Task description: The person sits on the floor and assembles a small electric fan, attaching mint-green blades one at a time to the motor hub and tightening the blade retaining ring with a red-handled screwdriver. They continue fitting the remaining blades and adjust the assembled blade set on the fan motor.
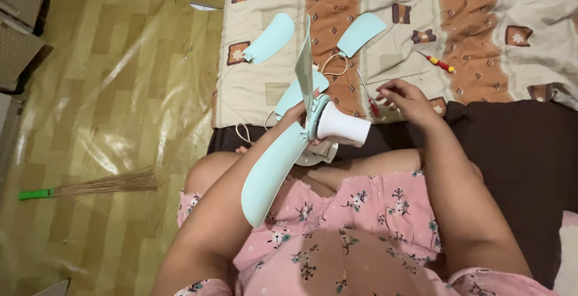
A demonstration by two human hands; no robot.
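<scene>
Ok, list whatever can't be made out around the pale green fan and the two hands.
Head view only:
- Left hand: fingers hidden behind the pale green fan's white motor housing.
- Right hand: fingertips too small to tell whether they grip the red-handled screwdriver.
- White cord: runs under the fan.

left hand (297, 115): fingers curled, gripping | right hand (404, 98): fingers pinched, raised

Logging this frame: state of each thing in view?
Fan: held up by left hand, three blades on.
Loose blades: detached, flat on the mattress.
Red screwdriver: at right hand fingertips.
Small screwdriver: lying untouched.
Broom: flat on floor.
</scene>
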